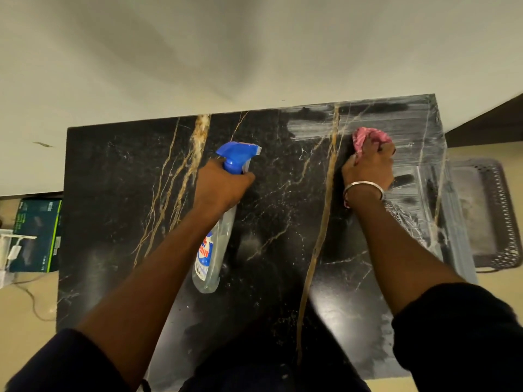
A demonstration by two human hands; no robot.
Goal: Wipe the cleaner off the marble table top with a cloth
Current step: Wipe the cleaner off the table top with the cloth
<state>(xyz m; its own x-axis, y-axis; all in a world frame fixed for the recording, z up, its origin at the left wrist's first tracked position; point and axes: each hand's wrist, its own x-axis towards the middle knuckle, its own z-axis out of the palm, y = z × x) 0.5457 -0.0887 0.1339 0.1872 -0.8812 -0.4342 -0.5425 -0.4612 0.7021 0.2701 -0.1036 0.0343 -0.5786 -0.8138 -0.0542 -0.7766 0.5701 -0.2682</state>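
Right hand (368, 168) grips the cloth (365, 135), left hand (220, 188) holds the spray bottle (210, 256); best to sweep overlapping strokes through the cleaner streaks (410, 128) beyond the right hand.

The right hand (368, 168) covers most of the crumpled pink cloth (368, 135) on the black gold-veined marble surface (113, 193). The left forearm (158, 264) hides part of the blurred label on the clear blue-triggered spray bottle (220, 250). Dark clothing (268, 377) hides the middle of the surface's near edge.

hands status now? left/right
Left hand: grips the spray bottle by its neck.
Right hand: grips the pink cloth against the marble table top.
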